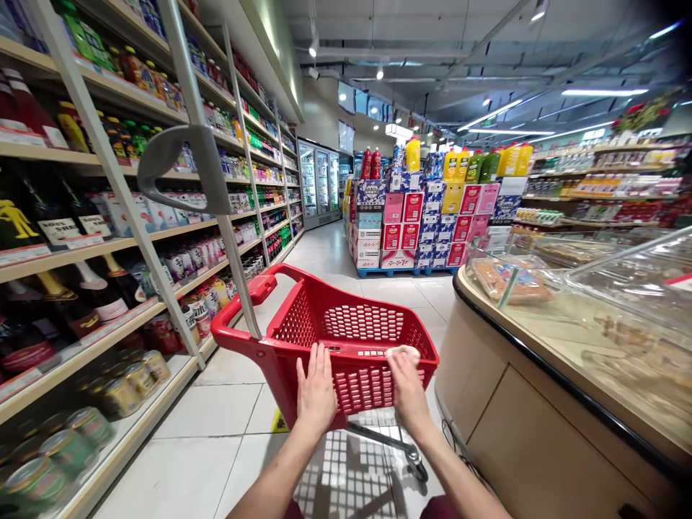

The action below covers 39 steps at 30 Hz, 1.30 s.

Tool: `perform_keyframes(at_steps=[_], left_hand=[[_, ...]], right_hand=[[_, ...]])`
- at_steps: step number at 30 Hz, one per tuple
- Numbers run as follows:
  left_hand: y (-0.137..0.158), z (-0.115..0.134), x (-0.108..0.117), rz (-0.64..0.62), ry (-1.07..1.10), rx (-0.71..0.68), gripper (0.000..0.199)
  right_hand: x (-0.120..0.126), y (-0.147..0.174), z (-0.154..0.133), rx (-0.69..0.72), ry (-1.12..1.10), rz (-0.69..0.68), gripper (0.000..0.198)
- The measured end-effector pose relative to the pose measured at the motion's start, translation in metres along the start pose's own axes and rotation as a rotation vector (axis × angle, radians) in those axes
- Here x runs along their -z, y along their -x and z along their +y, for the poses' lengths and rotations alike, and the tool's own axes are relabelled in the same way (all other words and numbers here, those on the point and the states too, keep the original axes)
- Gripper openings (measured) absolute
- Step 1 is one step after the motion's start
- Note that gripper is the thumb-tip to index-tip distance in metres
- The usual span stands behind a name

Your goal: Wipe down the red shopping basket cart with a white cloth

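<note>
A red plastic shopping cart [346,353] stands sideways in front of me, its basket walls pierced with holes. My left hand [317,389] lies with fingers stretched out against the near side of the basket, just below its rim, and holds nothing. Farther right, my right hand [409,389] is at the same rim near the basket's right corner. Under its fingers is a small white cloth or tissue [405,353], mostly covered by the hand. From the cart's left side a metal pole [238,267] rises, with a grey loop-shaped handle [208,169] on it.
Shelves of bottles and cans [135,238] run along the left. A glass-topped display counter [513,360] with packaged food is close on the right. Stacked drink boxes [414,223] stand ahead, and glass-door coolers [318,180] farther back. Pale tiles [216,411] cover the floor.
</note>
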State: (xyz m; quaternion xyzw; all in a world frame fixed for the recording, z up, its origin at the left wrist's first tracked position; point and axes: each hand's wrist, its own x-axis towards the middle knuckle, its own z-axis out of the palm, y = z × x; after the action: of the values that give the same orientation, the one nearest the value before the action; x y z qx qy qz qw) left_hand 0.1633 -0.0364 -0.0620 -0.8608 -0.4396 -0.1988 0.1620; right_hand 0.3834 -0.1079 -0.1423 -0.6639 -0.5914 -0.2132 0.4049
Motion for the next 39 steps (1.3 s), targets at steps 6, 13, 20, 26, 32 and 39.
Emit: perform_keyframes(at_steps=[6, 13, 20, 26, 32, 39], left_hand=[[0.003, -0.001, -0.002, -0.021, -0.016, -0.022, 0.071], [0.005, 0.001, -0.002, 0.001, -0.053, 0.008, 0.069], [0.008, 0.006, -0.005, 0.006, -0.051, -0.012, 0.069], [0.01, 0.007, -0.007, 0.029, -0.073, -0.053, 0.069], [0.011, 0.011, -0.008, 0.038, -0.07, -0.019, 0.069], [0.012, 0.011, -0.006, 0.019, -0.091, -0.056, 0.069]], right_hand=[[0.003, 0.002, 0.015, -0.135, 0.07, 0.038, 0.057], [0.0, 0.002, 0.007, 0.018, -0.018, -0.074, 0.066], [-0.007, 0.0, 0.0, -0.066, 0.073, 0.075, 0.062], [-0.004, -0.004, 0.002, 0.054, 0.053, 0.03, 0.061], [-0.006, 0.003, 0.002, -0.021, 0.077, 0.055, 0.065], [-0.011, -0.002, -0.006, -0.106, 0.084, 0.153, 0.064]])
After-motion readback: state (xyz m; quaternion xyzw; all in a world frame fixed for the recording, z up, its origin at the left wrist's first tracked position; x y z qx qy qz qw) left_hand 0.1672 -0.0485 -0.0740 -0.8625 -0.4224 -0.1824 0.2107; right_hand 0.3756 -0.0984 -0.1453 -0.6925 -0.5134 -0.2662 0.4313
